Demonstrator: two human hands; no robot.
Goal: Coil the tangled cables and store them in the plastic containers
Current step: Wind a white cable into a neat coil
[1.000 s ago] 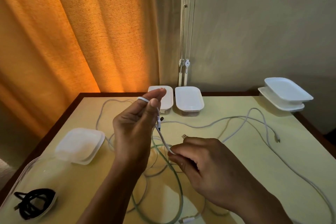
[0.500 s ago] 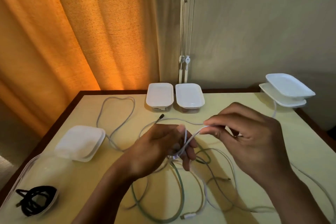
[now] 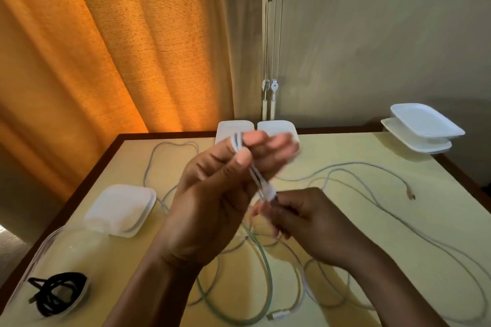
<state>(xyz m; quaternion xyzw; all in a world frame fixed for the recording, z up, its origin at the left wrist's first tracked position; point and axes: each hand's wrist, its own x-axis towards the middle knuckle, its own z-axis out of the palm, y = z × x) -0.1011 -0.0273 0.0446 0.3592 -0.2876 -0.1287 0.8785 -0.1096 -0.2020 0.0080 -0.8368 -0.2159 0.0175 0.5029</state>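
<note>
White cable (image 3: pixel 255 176): held above bench (image 3: pixel 345 151) centre, looped over left grip (image 3: pixel 212 199), thumb pinning it; lower run pinched in right grip (image 3: pixel 318 225). Black cable (image 3: pixel 57 296): coiled inside clear container (image 3: pixel 42 249), near-left bench corner.

Coarse-woven orange cloth curtain (image 3: pixel 106 42), smooth white plastic containers (image 3: pixel 425 127), matt yellow tabletop (image 3: pixel 372 220)
</note>
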